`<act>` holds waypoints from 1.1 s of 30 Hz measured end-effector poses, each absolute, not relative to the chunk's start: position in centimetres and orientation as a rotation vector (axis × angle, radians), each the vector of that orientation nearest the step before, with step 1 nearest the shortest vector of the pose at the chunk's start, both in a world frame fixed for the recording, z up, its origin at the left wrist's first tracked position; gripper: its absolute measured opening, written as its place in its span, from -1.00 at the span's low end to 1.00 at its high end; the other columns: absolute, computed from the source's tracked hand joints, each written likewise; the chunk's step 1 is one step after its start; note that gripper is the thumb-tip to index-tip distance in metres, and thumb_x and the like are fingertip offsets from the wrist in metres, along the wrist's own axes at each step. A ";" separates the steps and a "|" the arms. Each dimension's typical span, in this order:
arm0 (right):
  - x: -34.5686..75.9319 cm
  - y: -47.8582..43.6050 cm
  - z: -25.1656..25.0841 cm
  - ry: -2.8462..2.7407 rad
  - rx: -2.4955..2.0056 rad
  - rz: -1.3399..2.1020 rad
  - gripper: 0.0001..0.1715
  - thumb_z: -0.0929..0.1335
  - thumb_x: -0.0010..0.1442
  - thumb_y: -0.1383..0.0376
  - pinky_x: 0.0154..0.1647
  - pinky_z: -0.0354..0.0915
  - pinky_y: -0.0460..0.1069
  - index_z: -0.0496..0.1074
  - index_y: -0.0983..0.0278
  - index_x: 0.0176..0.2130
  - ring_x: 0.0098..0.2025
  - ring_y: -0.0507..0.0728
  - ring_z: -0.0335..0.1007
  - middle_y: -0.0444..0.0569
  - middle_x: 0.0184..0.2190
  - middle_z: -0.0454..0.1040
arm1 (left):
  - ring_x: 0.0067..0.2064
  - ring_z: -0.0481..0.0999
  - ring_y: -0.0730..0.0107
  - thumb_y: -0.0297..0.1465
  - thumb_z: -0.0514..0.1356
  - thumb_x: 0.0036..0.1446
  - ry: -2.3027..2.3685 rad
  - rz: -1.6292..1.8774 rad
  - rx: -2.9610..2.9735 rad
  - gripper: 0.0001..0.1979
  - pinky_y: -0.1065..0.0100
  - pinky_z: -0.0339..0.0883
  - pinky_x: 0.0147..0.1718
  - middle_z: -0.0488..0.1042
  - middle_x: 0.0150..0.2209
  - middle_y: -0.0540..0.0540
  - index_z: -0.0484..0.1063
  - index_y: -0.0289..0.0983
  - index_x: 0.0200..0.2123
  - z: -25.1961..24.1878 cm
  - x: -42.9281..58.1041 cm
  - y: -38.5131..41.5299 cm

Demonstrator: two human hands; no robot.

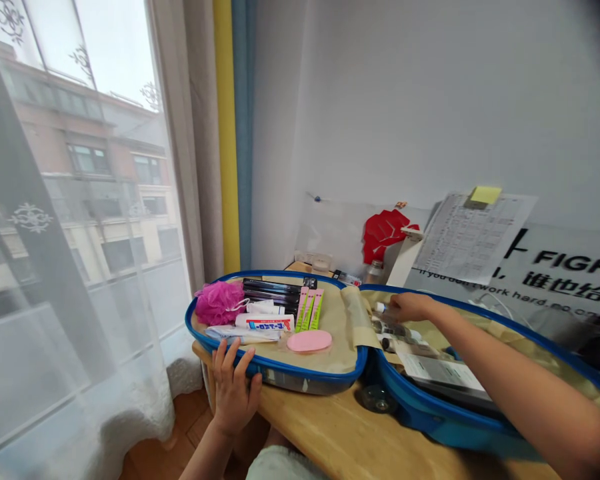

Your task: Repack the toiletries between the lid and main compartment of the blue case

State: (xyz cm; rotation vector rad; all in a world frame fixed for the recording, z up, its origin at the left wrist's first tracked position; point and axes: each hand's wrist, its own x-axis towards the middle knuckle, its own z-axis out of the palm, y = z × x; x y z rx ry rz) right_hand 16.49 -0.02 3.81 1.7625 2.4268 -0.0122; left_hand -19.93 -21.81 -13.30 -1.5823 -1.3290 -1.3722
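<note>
An open blue suitcase point(364, 363) lies spread on a wooden table. My left hand point(235, 390) rests with fingers apart on the front rim of its left half. That half holds a purple bath puff point(220, 301), a toothpaste tube point(266, 323), dark long packs point(273, 291), slim pink-and-green sachets point(309, 310) and a pink oval case point(309, 341). Over the right half, the fingers of my right hand point(411, 307) are closed on a small white-capped bottle point(381, 307), partly covered by them. Small clear bottles point(386, 328) and a white printed packet point(443, 371) lie below.
The wooden table point(325, 423) has its front edge near my lap. Behind the suitcase stand a clear jar point(375, 271) and a white upright stand point(405, 260) against the wall. A sheer curtain point(95, 280) hangs at the left. Papers point(475, 233) are fixed at the back right.
</note>
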 end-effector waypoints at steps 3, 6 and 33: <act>16.5 -0.1 6.4 2.469 1.851 -0.101 -0.71 0.42 -0.08 0.22 -0.41 0.24 -0.04 0.48 0.33 -0.31 -0.44 0.12 0.42 0.03 -0.47 0.51 | 0.36 -0.10 0.00 -0.44 0.05 0.19 -1.337 -1.373 -1.580 -0.51 -0.14 -0.11 0.25 0.07 0.28 -0.26 0.12 -0.21 0.20 -13.4 -19.9 -21.8; 14.9 -0.6 8.7 2.619 1.883 -0.181 -0.59 0.30 0.10 0.11 -0.41 0.26 -0.08 0.45 0.33 -0.15 -0.44 0.06 0.42 0.03 -0.34 0.53 | 0.36 -0.09 0.01 -0.44 0.06 0.18 -1.324 -1.370 -1.580 -0.50 -0.12 -0.13 0.26 0.06 0.29 -0.25 0.11 -0.21 0.21 -13.3 -19.9 -21.8; -13.0 -3.1 1.0 2.907 1.234 -0.166 -0.57 0.30 0.25 0.14 -0.06 0.36 0.14 0.33 0.28 0.04 -0.04 0.12 0.37 0.03 0.01 0.37 | 0.36 -0.11 0.03 -0.44 0.05 0.19 -1.353 -1.369 -1.578 -0.50 -0.12 -0.14 0.26 0.04 0.30 -0.25 0.11 -0.20 0.21 -13.5 -19.7 -21.8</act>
